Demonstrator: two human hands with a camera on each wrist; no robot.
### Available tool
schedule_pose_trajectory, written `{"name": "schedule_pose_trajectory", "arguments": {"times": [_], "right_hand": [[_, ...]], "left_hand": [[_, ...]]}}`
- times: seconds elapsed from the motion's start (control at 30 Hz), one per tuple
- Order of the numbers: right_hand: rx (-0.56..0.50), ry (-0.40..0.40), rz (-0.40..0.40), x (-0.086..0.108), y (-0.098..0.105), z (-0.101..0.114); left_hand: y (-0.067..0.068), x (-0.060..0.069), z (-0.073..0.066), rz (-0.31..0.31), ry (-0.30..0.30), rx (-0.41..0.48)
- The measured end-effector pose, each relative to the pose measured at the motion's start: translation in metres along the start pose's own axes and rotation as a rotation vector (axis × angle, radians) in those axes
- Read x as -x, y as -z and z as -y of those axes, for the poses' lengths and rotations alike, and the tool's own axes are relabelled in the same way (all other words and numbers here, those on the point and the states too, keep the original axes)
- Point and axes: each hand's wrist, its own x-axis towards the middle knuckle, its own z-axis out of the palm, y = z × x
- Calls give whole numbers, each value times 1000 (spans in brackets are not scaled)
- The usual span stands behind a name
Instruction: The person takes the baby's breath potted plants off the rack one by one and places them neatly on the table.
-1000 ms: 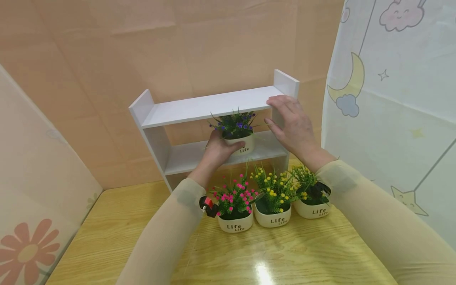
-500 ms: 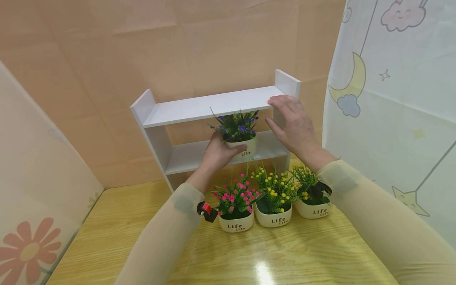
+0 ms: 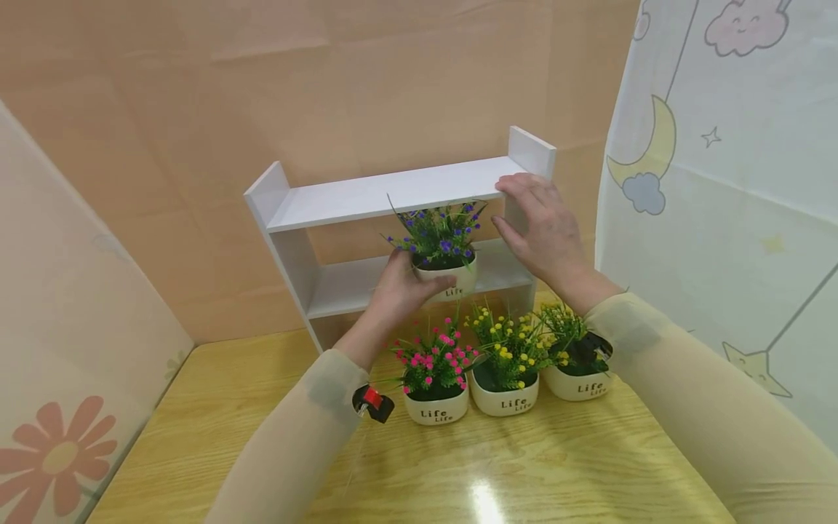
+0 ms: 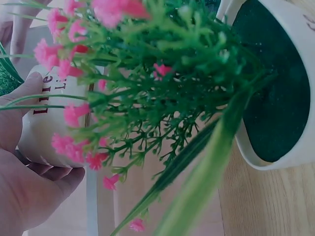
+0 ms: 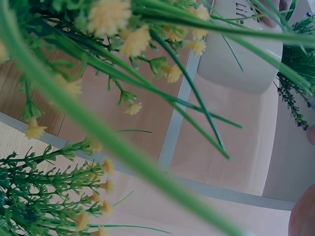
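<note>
In the head view my left hand [image 3: 402, 291] grips a white pot of purple flowers [image 3: 452, 280] by its left side, thumb across the front under the lettering. The pot is at the front of the middle level of a white shelf unit [image 3: 386, 195], its leaves just below the top board. Whether its base touches the middle board is hard to tell. My right hand [image 3: 546, 229] rests its fingertips on the top board's front edge near the right end, thumb lower and apart from it. The left wrist view shows the held pot [image 4: 47, 128] with fingers round it.
Before the shelf, on the wooden table [image 3: 419, 473], stand a pot of pink flowers [image 3: 436, 409] and two pots of yellow flowers, one in the middle [image 3: 507, 400] and one at right [image 3: 577, 384]. Patterned cloths [image 3: 713, 196] hang at the sides.
The pot of purple flowers has come slightly toward me, down and to the right, with my left hand. My right hand keeps its place at the shelf edge.
</note>
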Motion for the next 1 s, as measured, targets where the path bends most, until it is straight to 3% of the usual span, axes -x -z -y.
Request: {"name": "schedule_pose_trajectory", "arguments": {"times": [0.13, 0.37, 0.6, 1.0], "right_hand": [[-1, 4, -4, 0, 1, 0], [3, -7, -7, 0, 0, 0], [2, -8, -10, 0, 0, 2], [2, 7, -9, 0, 1, 3]], "left_hand": [[2, 6, -1, 5, -11, 8], [4, 12, 4, 12, -147, 39], [9, 24, 4, 28, -132, 37], [17, 40, 7, 37, -217, 39]]}}
